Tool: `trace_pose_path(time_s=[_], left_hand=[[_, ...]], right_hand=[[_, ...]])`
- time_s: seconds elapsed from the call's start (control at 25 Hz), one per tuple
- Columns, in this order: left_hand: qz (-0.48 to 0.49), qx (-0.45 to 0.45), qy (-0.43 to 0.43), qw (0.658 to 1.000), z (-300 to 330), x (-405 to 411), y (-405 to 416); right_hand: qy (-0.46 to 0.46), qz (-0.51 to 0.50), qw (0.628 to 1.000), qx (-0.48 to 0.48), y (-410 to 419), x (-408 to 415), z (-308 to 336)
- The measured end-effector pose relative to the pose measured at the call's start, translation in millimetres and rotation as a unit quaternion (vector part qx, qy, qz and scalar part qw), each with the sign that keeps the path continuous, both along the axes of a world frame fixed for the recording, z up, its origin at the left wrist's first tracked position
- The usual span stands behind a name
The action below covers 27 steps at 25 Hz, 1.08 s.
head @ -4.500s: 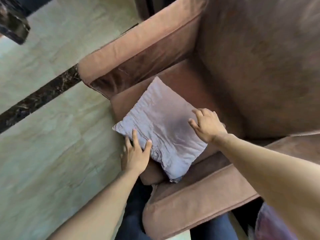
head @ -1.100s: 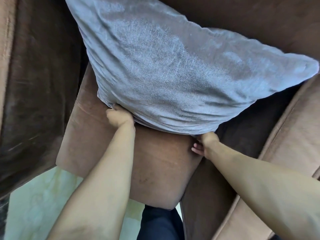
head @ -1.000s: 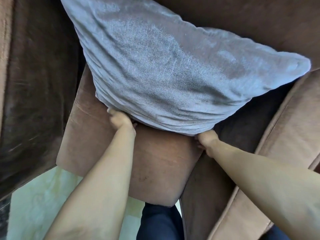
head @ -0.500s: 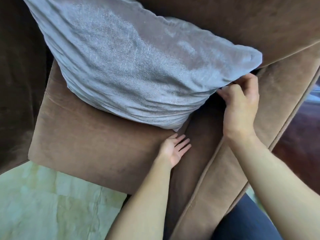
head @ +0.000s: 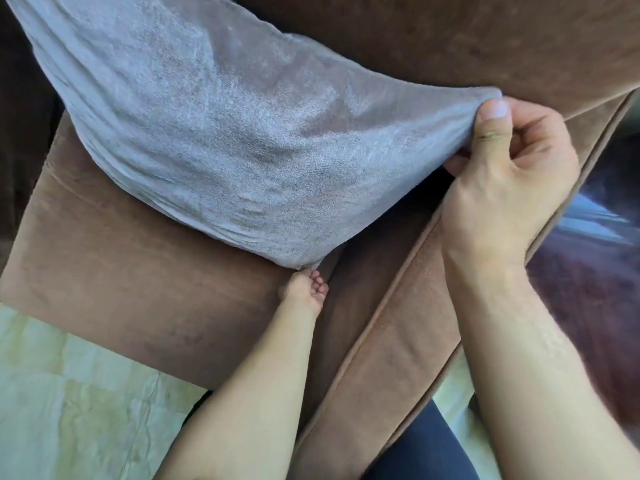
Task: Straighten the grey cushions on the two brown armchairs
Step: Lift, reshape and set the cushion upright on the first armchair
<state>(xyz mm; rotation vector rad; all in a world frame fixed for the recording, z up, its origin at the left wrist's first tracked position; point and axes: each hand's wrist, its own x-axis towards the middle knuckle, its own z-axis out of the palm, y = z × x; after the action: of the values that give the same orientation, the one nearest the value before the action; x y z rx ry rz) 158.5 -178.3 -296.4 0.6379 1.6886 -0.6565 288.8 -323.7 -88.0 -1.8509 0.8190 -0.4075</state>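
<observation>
Brown armchair, pale floor below.
We pinch the grey cushion, propped on the seat against the backrest: right hand clamps its right corner, left hand its lower corner.

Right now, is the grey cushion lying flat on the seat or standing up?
Standing up, tilted: the grey cushion leans against the backrest, its lower edge on the seat. The right hand pinches one corner.
</observation>
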Motion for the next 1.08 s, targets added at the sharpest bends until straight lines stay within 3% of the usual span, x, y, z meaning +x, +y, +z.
trace_pose_path(time_s=[0.16,0.32,0.44,0.52,0.64,0.8,0.96,1.08], left_hand=[[-0.098,0.042,0.024,0.994,-13.8,-1.1,-3.0],[-0.214,0.052,-0.005,0.975,-7.2,-14.4,2.1],[-0.379,0.042,-0.047,0.923,-3.0,-25.1,24.3],[-0.429,0.039,-0.048,0.901,5.1,-23.4,49.7],[-0.368,0.055,-0.050,0.927,18.8,-9.8,102.8],[-0.180,0.103,-0.113,0.972,27.8,36.3,181.2],[0.041,0.117,-0.190,0.974,36.6,99.6,247.8],[0.115,0.103,-0.219,0.964,37.5,144.9,276.6]], right_hand=[[-0.032,-0.040,0.998,-0.024,6.9,5.0,-2.6],[-0.016,0.000,0.999,-0.045,8.8,1.6,1.7],[0.008,0.056,0.985,-0.165,17.3,-3.9,16.3],[-0.005,0.113,0.959,-0.260,32.2,-3.7,24.5],[-0.015,0.209,0.939,-0.273,74.3,10.3,32.3],[-0.040,0.317,0.917,-0.238,147.5,48.6,32.7],[-0.024,0.397,0.884,-0.245,233.2,101.8,27.6],[0.007,0.397,0.868,-0.298,280.6,140.2,20.2]])
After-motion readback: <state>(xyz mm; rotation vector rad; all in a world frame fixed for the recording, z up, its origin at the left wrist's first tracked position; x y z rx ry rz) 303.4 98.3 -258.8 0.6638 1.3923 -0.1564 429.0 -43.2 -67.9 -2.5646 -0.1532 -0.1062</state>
